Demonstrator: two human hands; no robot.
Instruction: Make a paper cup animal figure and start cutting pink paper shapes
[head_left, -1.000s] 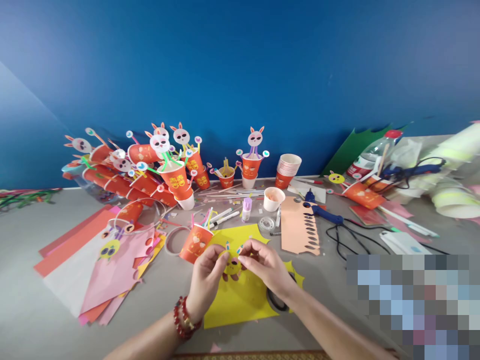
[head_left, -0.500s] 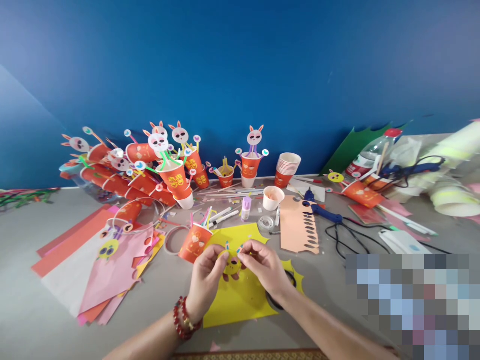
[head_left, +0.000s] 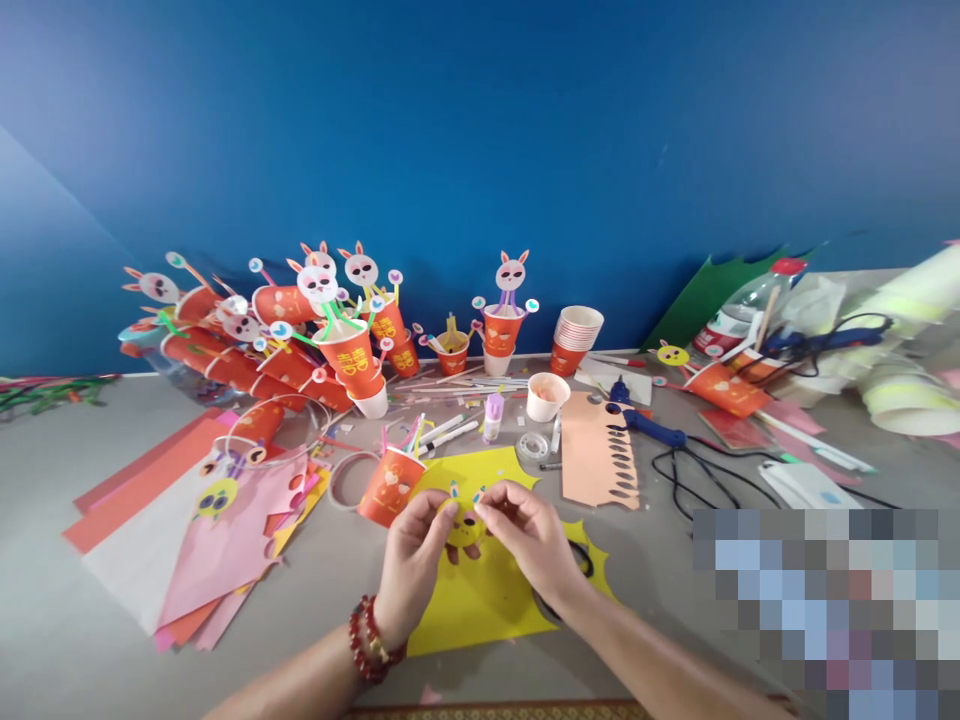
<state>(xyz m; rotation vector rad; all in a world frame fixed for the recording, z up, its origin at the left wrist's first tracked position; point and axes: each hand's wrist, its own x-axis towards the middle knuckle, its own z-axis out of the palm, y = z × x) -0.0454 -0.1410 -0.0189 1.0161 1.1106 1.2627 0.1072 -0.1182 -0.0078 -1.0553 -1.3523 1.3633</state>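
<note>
Yellow paper rabbit face point(head_left: 463, 534): likely light, easily creased; best held by the rim.
My left hand point(head_left: 416, 540): pinching its nine-o'clock edge.
My right hand point(head_left: 531, 530): pinching it near two o'clock.

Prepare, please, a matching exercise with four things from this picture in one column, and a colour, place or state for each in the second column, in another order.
Column 1
1. Left hand
2. Yellow face in the middle
3. Small bottle
4. Cup stack

Column 2
A. Upright, near the blue wall
B. Has a purple cap
C. Over the yellow sheet, between the left hand and the right hand
D. Has red beads at its wrist

Right pairs: 1-D, 2-C, 3-B, 4-A.
</note>
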